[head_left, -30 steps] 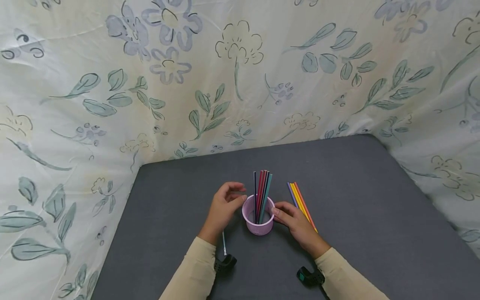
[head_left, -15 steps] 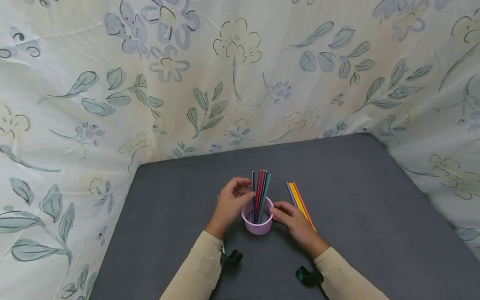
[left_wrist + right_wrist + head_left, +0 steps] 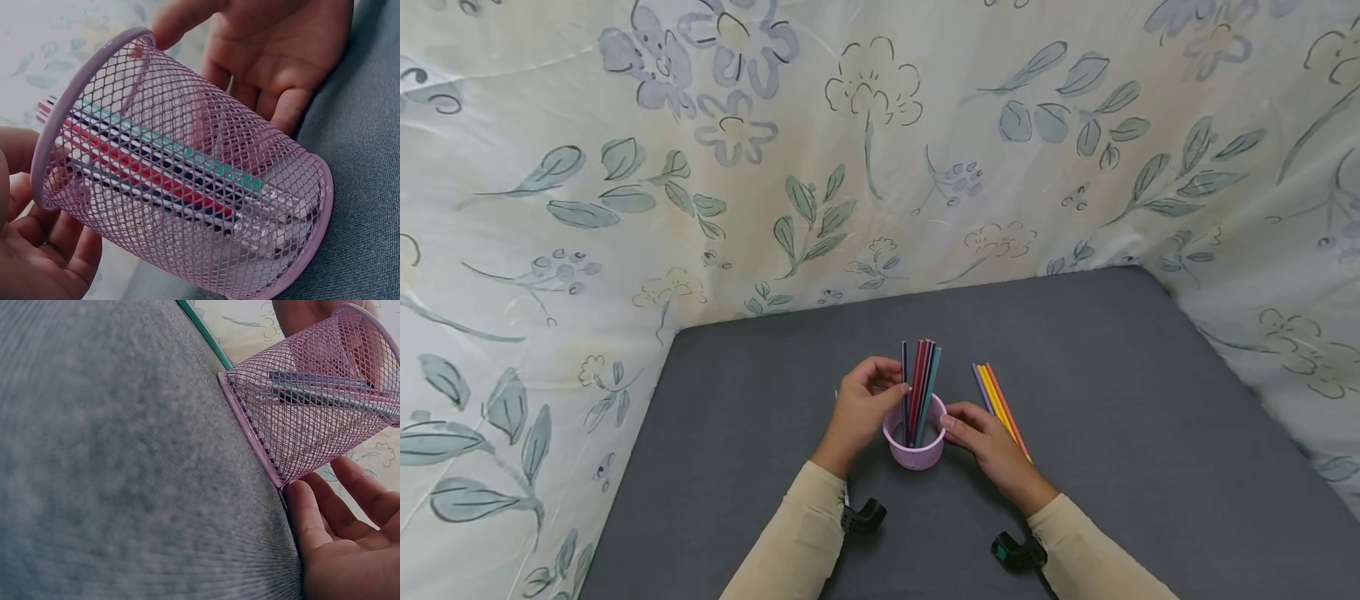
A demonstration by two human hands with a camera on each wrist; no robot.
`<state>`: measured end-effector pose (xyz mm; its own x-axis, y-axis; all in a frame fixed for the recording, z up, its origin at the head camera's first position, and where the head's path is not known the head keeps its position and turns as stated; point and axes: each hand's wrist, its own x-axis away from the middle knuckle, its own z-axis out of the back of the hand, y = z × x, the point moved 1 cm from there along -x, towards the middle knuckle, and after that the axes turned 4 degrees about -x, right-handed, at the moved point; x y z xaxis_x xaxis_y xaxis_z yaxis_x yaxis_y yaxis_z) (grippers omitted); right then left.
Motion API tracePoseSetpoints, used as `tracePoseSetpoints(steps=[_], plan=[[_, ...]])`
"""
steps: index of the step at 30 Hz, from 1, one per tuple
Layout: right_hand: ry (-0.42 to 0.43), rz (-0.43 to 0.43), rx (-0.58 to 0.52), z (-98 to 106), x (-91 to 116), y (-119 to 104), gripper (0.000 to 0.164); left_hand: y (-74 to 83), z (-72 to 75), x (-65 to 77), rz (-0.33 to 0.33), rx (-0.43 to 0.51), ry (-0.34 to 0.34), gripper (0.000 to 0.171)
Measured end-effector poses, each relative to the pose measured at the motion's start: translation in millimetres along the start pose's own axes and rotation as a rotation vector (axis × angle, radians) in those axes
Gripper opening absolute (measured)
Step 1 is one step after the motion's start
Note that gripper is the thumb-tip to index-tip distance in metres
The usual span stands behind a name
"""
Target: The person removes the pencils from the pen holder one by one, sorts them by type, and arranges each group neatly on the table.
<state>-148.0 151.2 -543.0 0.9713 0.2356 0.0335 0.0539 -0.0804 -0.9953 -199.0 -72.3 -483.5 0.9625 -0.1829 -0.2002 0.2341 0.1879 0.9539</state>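
A pink mesh pencil cup (image 3: 916, 457) stands upright on the table, also large in the left wrist view (image 3: 187, 156). Several pencils (image 3: 921, 392), red, dark and teal, lean inside it. My left hand (image 3: 859, 410) is over the cup's left rim, its thumb and fingers pinching a dark pencil (image 3: 904, 358) that stands a little apart from the bunch. On the other side my right hand (image 3: 991, 446) holds the cup, thumb at the rim and fingers against the mesh, as the right wrist view shows (image 3: 356, 550). Some left fingertips are hidden behind the rim.
Right of the cup, purple, yellow and orange pencils (image 3: 1000, 408) lie on the dark grey table (image 3: 1120, 467). A teal pencil (image 3: 206, 334) lies behind the cup, mostly under my left forearm in the head view. Floral cloth (image 3: 880, 167) hangs along the table's back and sides.
My left hand has moved right and reached the dark pencil, which now stands slightly farther left. My right hand has stayed on the cup.
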Motion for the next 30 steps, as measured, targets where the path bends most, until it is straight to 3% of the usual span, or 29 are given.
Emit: tracePoseSetpoints(steps=[16,30], plan=[[-0.004,0.000,-0.005,-0.3,0.7,-2.2,0.038,11.2,5.4,-0.2,-0.050,0.056,0.053,0.020],[-0.007,0.008,-0.003,-0.5,1.5,-0.8,0.038,14.8,10.1,1.6,-0.050,0.065,0.103,0.018]])
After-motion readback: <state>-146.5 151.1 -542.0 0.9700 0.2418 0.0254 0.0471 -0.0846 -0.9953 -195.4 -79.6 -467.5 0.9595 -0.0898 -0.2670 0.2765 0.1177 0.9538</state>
